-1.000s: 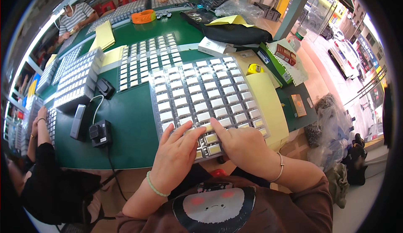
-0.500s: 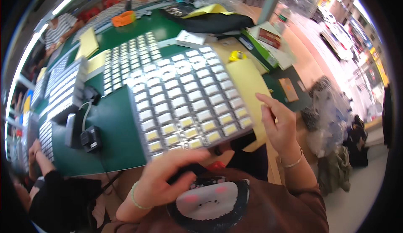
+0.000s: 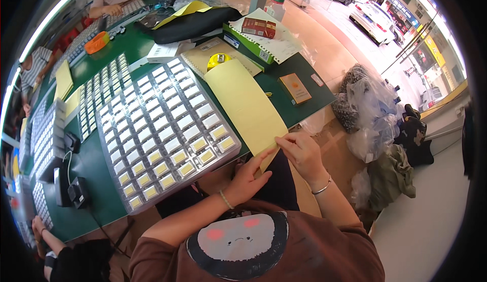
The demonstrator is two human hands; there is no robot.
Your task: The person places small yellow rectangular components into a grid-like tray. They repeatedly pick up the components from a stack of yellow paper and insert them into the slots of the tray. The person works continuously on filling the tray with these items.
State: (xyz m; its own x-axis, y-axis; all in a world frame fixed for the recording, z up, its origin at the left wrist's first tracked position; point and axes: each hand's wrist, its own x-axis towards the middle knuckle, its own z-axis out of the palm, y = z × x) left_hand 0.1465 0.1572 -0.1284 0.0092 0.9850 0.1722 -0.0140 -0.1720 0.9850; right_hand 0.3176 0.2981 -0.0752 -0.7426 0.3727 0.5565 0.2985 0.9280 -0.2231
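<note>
A long yellow paper sheet (image 3: 248, 104) lies on the table, its near end hanging over the front edge. My right hand (image 3: 303, 155) pinches the near right corner between thumb and fingers. At the near left side of that end is my left hand (image 3: 247, 181), its fingers over the paper and its thumb lower, with paper showing between them. Left of the sheet lies a large clear tray (image 3: 231, 155) holding rows of small white rectangular pieces. Those in the nearest rows have pale yellow faces; the farther ones look plain white.
On the green table (image 3: 101, 168) stand more filled trays (image 3: 104, 91), a black power adapter (image 3: 78, 193) and a yellow tape measure (image 3: 218, 61). An orange box (image 3: 294, 89) lies at right, an orange tape roll (image 3: 96, 42) farther back. Plastic bags (image 3: 365, 114) sit on the floor. Other people work at left.
Both hands have come to the near end of the yellow sheet and taken hold of it. Before, they were apart and off it. The view has swung to the right.
</note>
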